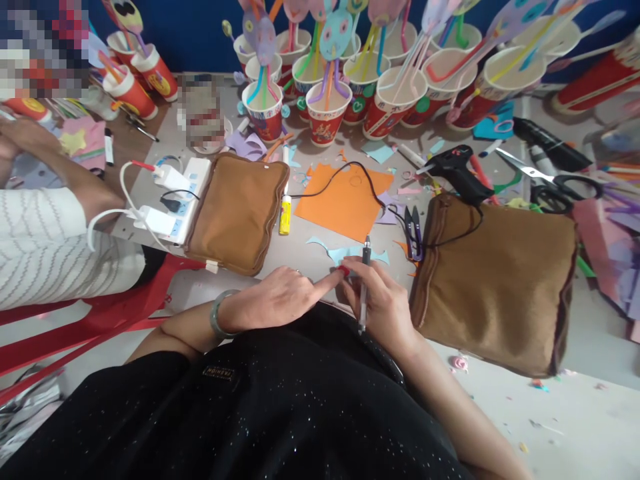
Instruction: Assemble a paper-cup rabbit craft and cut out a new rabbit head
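Note:
My right hand [383,297] is closed, with a pen [365,293] held between its fingers, standing nearly upright in view. At its fingertips shows a small red spot or piece [344,270], too small to name. My left hand [280,297] reaches across from the left, its index finger stretched to that red spot and the other fingers curled; its thumb is hidden. Just beyond the hands lie light blue paper scraps [345,254] and an orange paper sheet [345,200] with a small circle drawn on it. Purple-handled thread snips [414,233] lie right of my right hand.
Brown cushions flank the hands, one left [240,213], one right [495,287]. A black glue gun [460,173] and scissors [545,177] lie behind the right one. A power strip [193,200] is at left. Paper cups [327,110] line the back. Another person's arm [95,173] rests at left.

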`<act>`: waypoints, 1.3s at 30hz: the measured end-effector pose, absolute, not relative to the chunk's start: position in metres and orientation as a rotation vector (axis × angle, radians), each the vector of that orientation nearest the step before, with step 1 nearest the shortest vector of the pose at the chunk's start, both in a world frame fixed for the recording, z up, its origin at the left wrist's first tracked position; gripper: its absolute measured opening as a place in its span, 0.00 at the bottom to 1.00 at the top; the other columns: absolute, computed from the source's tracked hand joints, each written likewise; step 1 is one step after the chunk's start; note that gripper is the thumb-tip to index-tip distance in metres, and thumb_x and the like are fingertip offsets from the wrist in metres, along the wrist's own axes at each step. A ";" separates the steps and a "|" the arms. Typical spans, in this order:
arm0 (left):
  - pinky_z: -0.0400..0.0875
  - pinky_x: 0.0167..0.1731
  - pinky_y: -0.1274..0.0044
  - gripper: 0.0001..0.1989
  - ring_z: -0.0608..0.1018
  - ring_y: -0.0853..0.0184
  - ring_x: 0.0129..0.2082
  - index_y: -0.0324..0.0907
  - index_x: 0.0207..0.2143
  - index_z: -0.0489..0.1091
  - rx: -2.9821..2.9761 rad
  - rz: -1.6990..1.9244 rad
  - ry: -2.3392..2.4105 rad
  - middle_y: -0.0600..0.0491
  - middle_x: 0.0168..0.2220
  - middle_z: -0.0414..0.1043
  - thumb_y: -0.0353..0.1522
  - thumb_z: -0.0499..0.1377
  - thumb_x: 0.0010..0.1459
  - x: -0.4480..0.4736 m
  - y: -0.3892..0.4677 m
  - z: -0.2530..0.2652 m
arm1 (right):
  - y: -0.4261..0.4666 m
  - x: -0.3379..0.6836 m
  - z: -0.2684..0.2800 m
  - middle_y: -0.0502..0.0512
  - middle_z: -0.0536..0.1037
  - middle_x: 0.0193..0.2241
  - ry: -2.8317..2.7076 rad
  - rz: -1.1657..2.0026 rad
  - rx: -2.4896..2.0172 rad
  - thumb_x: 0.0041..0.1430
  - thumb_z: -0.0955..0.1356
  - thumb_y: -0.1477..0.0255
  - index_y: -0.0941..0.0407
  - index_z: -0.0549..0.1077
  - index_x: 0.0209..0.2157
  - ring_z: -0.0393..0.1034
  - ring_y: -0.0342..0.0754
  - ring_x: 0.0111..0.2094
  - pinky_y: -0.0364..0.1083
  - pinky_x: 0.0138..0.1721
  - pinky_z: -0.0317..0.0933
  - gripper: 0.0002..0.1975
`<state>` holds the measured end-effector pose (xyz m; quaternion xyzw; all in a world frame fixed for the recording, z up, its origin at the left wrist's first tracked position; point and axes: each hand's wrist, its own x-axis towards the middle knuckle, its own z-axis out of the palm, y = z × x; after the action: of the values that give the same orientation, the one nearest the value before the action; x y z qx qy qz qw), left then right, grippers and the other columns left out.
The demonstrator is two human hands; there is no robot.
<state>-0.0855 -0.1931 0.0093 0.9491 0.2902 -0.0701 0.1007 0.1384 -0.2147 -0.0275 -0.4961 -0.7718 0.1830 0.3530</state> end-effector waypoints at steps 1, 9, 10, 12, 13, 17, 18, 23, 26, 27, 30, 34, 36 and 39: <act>0.60 0.25 0.75 0.37 0.77 0.67 0.23 0.35 0.74 0.41 2.797 -0.180 0.855 0.55 0.27 0.77 0.25 0.49 0.66 -0.085 -0.193 0.007 | -0.213 0.138 -0.028 0.57 0.82 0.42 -2.004 0.465 -1.285 0.68 0.68 0.75 0.53 0.73 0.51 0.78 0.45 0.30 0.43 0.30 0.70 0.12; 0.64 0.25 0.75 0.14 0.78 0.69 0.23 0.37 0.55 0.66 2.864 0.148 0.934 0.55 0.27 0.76 0.27 0.50 0.70 -0.081 -0.200 -0.012 | -0.212 0.137 -0.035 0.51 0.81 0.35 -1.884 0.552 -1.345 0.67 0.70 0.73 0.52 0.75 0.48 0.75 0.43 0.29 0.42 0.32 0.69 0.09; 0.64 0.25 0.75 0.12 0.78 0.69 0.23 0.38 0.53 0.67 2.867 0.153 0.944 0.55 0.26 0.76 0.28 0.51 0.71 -0.080 -0.200 -0.013 | -0.212 0.137 -0.035 0.51 0.82 0.35 -1.874 0.561 -1.354 0.67 0.70 0.73 0.52 0.76 0.48 0.75 0.43 0.29 0.42 0.32 0.69 0.09; 0.63 0.25 0.75 0.10 0.78 0.69 0.23 0.38 0.50 0.69 2.868 0.157 0.965 0.56 0.26 0.76 0.30 0.51 0.71 -0.078 -0.200 -0.016 | -0.212 0.138 -0.033 0.50 0.82 0.33 -1.841 0.574 -1.386 0.66 0.71 0.72 0.52 0.76 0.47 0.75 0.43 0.27 0.43 0.32 0.69 0.08; 0.63 0.24 0.75 0.10 0.78 0.69 0.23 0.38 0.49 0.69 2.866 0.163 0.972 0.55 0.26 0.76 0.31 0.52 0.72 -0.077 -0.200 -0.016 | -0.211 0.139 -0.032 0.49 0.81 0.31 -1.813 0.588 -1.409 0.66 0.71 0.72 0.52 0.76 0.47 0.74 0.42 0.26 0.43 0.31 0.69 0.08; 0.62 0.23 0.74 0.10 0.79 0.68 0.23 0.38 0.50 0.69 2.865 0.192 0.971 0.56 0.26 0.76 0.32 0.53 0.72 -0.077 -0.200 -0.018 | -0.210 0.146 -0.023 0.48 0.81 0.30 -1.649 0.713 -1.492 0.64 0.73 0.69 0.52 0.76 0.47 0.73 0.42 0.23 0.45 0.32 0.70 0.10; 0.62 0.23 0.74 0.09 0.79 0.68 0.23 0.39 0.49 0.69 2.863 0.191 0.972 0.56 0.26 0.76 0.32 0.53 0.72 -0.077 -0.200 -0.018 | -0.209 0.149 -0.022 0.49 0.82 0.32 -1.603 0.749 -1.502 0.64 0.73 0.68 0.52 0.76 0.47 0.74 0.43 0.24 0.46 0.32 0.71 0.10; 0.63 0.24 0.74 0.11 0.80 0.68 0.24 0.39 0.50 0.69 2.838 0.181 0.978 0.55 0.28 0.78 0.33 0.51 0.73 -0.077 -0.200 -0.017 | -0.207 0.159 -0.024 0.53 0.84 0.39 -1.470 0.846 -1.504 0.61 0.75 0.66 0.52 0.76 0.46 0.75 0.43 0.24 0.46 0.32 0.72 0.13; 0.63 0.24 0.74 0.14 0.80 0.68 0.24 0.39 0.57 0.66 2.816 0.139 0.976 0.55 0.28 0.78 0.34 0.51 0.73 -0.075 -0.199 -0.013 | -0.207 0.162 -0.027 0.51 0.84 0.34 -1.472 0.841 -1.502 0.61 0.75 0.65 0.52 0.76 0.47 0.76 0.43 0.25 0.46 0.32 0.73 0.14; 0.63 0.24 0.75 0.16 0.80 0.68 0.24 0.39 0.59 0.65 2.811 0.118 0.979 0.54 0.28 0.78 0.34 0.50 0.73 -0.075 -0.199 -0.012 | -0.207 0.163 -0.026 0.50 0.83 0.32 -1.482 0.828 -1.504 0.61 0.75 0.66 0.52 0.76 0.47 0.76 0.44 0.25 0.46 0.32 0.73 0.14; 0.63 0.25 0.75 0.18 0.80 0.67 0.24 0.38 0.60 0.65 2.802 0.053 0.990 0.53 0.28 0.78 0.36 0.50 0.74 -0.073 -0.199 -0.011 | -0.206 0.167 -0.024 0.49 0.82 0.28 -1.547 0.746 -1.520 0.60 0.76 0.67 0.52 0.77 0.48 0.78 0.46 0.27 0.47 0.34 0.73 0.14; 0.63 0.25 0.74 0.18 0.80 0.66 0.25 0.38 0.59 0.66 2.794 0.029 1.007 0.52 0.29 0.78 0.38 0.49 0.74 -0.072 -0.200 -0.014 | -0.205 0.172 -0.019 0.49 0.83 0.29 -1.678 0.695 -1.494 0.60 0.75 0.68 0.51 0.78 0.47 0.79 0.46 0.27 0.48 0.37 0.74 0.13; 0.63 0.25 0.74 0.19 0.80 0.66 0.25 0.38 0.60 0.66 2.801 0.055 1.009 0.52 0.29 0.78 0.38 0.50 0.74 -0.072 -0.200 -0.015 | -0.204 0.172 -0.018 0.50 0.84 0.31 -1.735 0.714 -1.458 0.61 0.75 0.69 0.51 0.78 0.48 0.79 0.45 0.27 0.47 0.38 0.74 0.13; 0.62 0.25 0.73 0.19 0.80 0.66 0.25 0.38 0.60 0.65 2.804 0.092 1.000 0.53 0.29 0.78 0.37 0.50 0.74 -0.073 -0.200 -0.016 | -0.204 0.170 -0.017 0.51 0.85 0.35 -1.797 0.733 -1.402 0.62 0.74 0.70 0.51 0.78 0.48 0.79 0.45 0.29 0.46 0.38 0.74 0.12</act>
<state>-0.0730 -0.2002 -0.0156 0.9383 0.3346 0.0309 0.0813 0.1698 -0.2037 -0.0171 -0.5451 -0.6987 0.2852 0.3652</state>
